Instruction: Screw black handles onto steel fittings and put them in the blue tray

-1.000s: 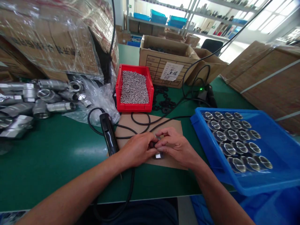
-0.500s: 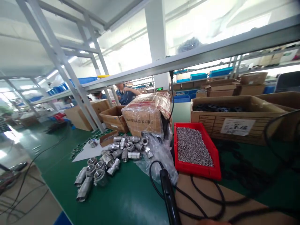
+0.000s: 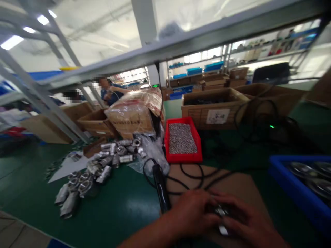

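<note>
Between your left hand (image 3: pixel 191 209) and right hand (image 3: pixel 247 220), both gripping with bent fingers, is a small metal part (image 3: pixel 222 228). Its visible piece runs roughly away from you; the full long axis is hidden. Beyond, one carton (image 3: pixel 193 113) has white label (image 3: pixel 218 116), too blurred to read.

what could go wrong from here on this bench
The metal part between the left hand and right hand might slip; blur hides the exact grip. The black cable loops over the cardboard sheet just beyond both hands and could snag a finger. The left wrist, close to the black tool, may knock it.
</note>
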The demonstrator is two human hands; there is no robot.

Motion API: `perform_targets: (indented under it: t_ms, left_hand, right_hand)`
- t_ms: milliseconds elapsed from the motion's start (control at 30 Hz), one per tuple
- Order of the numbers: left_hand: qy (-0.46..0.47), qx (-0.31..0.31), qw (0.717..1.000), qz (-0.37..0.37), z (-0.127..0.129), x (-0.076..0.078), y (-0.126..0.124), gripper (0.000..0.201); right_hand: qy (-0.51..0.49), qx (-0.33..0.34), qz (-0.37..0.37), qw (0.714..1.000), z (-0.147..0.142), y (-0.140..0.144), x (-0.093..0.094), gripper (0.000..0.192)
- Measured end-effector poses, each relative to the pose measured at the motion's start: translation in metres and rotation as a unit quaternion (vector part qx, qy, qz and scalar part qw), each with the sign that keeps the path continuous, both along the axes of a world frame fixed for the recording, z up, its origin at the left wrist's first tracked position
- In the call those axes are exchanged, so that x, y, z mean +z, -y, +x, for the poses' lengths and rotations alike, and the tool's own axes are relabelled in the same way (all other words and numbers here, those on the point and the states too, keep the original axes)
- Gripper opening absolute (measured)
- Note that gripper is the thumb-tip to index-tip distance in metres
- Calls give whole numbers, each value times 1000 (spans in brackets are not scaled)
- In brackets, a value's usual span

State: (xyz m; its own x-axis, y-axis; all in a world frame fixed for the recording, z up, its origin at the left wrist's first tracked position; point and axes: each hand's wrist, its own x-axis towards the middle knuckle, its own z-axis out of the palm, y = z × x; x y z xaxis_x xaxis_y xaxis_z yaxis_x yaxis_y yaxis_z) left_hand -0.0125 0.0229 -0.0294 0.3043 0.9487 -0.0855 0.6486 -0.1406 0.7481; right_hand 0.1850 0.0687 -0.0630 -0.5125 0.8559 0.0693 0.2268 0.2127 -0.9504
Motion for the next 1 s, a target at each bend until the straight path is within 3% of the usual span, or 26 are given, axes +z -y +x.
perform_targets:
  t_ms: [67,167,233,300,367,433,567,633,700,800,900,1000]
  left_hand:
    - [-12,8,1000,2,1,8,5,32]
    - [-53,-43,997,33,-10,22,5,27]
    - [-94,-21,994,59,-24,32,8,34]
    - [-165,86,979,87,-42,40,14,42]
    - [-251,225,936,97,-59,44,21,51]
    - [-310,325,891,62,-72,40,26,61]
    - [-311,371,873,-61,-74,16,31,87]
    - [-259,397,878,-67,-70,0,34,94]
    - [-145,453,879,-37,-66,-10,37,89]
    - [161,488,857,42,-61,-7,41,59]
    - [426,368,814,144,-47,16,38,38]
    - [497,228,816,186,-25,43,24,35]
  right_hand:
    - [-15,37,-58,997,8,8,2,34]
    - [-75,34,-87,993,8,6,0,32]
    - [-96,27,-95,990,7,4,-2,32]
    - [-108,25,-98,989,7,5,-2,31]
    - [-117,28,-96,988,7,7,-3,30]
    - [-118,30,-89,988,8,8,-5,30]
    - [-102,12,-65,993,7,10,-5,31]
    - [-95,3,-50,994,5,11,-5,31]
    - [-88,2,-37,995,5,11,-5,29]
    - [-84,8,-27,996,5,11,-6,28]
    - [-91,14,-23,995,7,10,-10,28]
    - [-104,19,-20,994,7,10,-13,29]
